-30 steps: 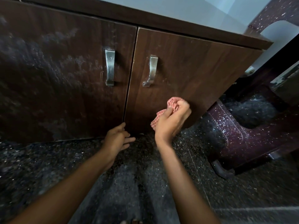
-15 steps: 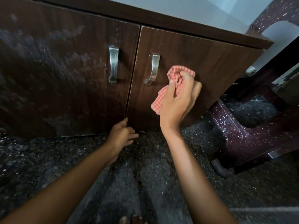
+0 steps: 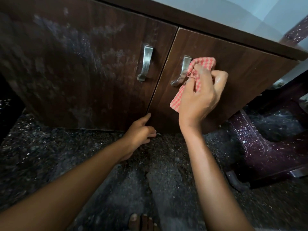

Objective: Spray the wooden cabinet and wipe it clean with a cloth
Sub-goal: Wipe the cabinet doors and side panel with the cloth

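Note:
A dark wooden cabinet point(image 3: 241, 67) with two doors fills the upper view. The left door point(image 3: 75, 69) is streaked with whitish spray residue; the right door looks cleaner. Each door has a metal handle, the left handle point(image 3: 145, 63) and the right handle point(image 3: 182, 71). My right hand point(image 3: 198, 95) is shut on a red-and-white checked cloth point(image 3: 202, 63), pressing it against the right door right beside its handle. My left hand point(image 3: 140, 131) rests low at the gap between the doors, index finger touching the bottom edge, holding nothing. No spray bottle is in view.
A dark speckled stone floor point(image 3: 50, 155) runs under the cabinet. A maroon speckled plastic chair point(image 3: 266, 152) stands close on the right of the cabinet. Toes point(image 3: 141, 222) show at the bottom edge. A pale wall point(image 3: 225, 9) rises behind the cabinet top.
My right hand has carried the cloth from the lower part of the right door up to beside its handle. The left hand stayed at the door gap. The view has moved closer.

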### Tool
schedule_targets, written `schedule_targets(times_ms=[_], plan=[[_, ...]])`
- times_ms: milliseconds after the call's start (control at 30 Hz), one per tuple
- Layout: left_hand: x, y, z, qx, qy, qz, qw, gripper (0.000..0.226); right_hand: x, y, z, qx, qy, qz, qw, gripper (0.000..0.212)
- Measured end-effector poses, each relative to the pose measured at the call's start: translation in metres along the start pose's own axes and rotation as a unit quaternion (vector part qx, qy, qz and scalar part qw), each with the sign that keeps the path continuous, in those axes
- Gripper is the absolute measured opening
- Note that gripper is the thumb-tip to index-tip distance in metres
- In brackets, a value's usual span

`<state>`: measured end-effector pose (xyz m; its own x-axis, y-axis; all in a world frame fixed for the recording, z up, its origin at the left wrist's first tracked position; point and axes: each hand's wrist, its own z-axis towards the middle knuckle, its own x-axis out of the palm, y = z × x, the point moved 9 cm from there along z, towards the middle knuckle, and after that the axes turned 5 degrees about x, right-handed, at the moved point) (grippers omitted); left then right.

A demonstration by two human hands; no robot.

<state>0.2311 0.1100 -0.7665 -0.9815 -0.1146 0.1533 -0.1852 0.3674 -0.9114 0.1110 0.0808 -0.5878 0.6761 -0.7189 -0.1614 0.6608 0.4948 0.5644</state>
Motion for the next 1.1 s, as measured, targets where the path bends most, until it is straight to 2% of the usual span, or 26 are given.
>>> schedule_targets(times_ms=[233,333,400,467,533,633,733,800,867,933,1000,1100], plan=[[0.002,0.003,0.001,0.001,0.028,0.021,0.999,0.062,0.009,-0.014,-0.032,0.017,0.056,-0.028,0.998,0.022],[0.004,0.003,0.001,0.002,0.031,0.017,0.999,0.059,0.01,-0.022,-0.018,0.129,0.094,0.089,0.983,0.025],[0.005,0.004,0.001,0.0,0.03,0.014,0.999,0.057,0.018,-0.029,-0.015,0.24,0.127,0.169,0.948,0.028],[0.006,0.004,0.002,-0.002,0.029,0.015,0.999,0.056,0.021,-0.031,-0.018,0.285,0.139,0.191,0.929,0.029],[0.007,0.005,0.004,0.001,0.029,0.024,0.999,0.056,0.018,-0.023,-0.02,0.237,0.132,0.159,0.949,0.032],[0.009,0.006,0.005,0.0,0.032,0.032,0.999,0.056,0.017,-0.011,-0.026,0.113,0.145,0.071,0.98,0.035],[0.009,0.006,0.006,0.003,0.03,0.032,0.999,0.055,0.017,-0.009,-0.024,0.064,0.159,-0.017,0.985,0.037],[0.009,0.005,0.005,0.004,0.028,0.027,0.999,0.054,0.008,-0.003,-0.018,0.05,0.129,-0.056,0.989,0.03],[0.008,0.005,0.005,0.004,0.027,0.021,0.999,0.053,-0.007,0.008,-0.006,0.063,0.07,-0.04,0.995,0.023],[0.006,0.005,0.004,0.002,0.03,0.019,0.999,0.052,-0.018,0.024,0.004,0.046,0.021,-0.008,0.999,0.024],[0.004,0.004,0.003,0.001,0.035,0.016,0.999,0.051,-0.012,0.035,0.005,0.013,0.035,0.005,0.999,0.028],[0.003,0.001,0.001,0.007,0.039,0.011,0.999,0.049,0.002,0.03,-0.002,0.034,0.068,0.008,0.997,0.034]])
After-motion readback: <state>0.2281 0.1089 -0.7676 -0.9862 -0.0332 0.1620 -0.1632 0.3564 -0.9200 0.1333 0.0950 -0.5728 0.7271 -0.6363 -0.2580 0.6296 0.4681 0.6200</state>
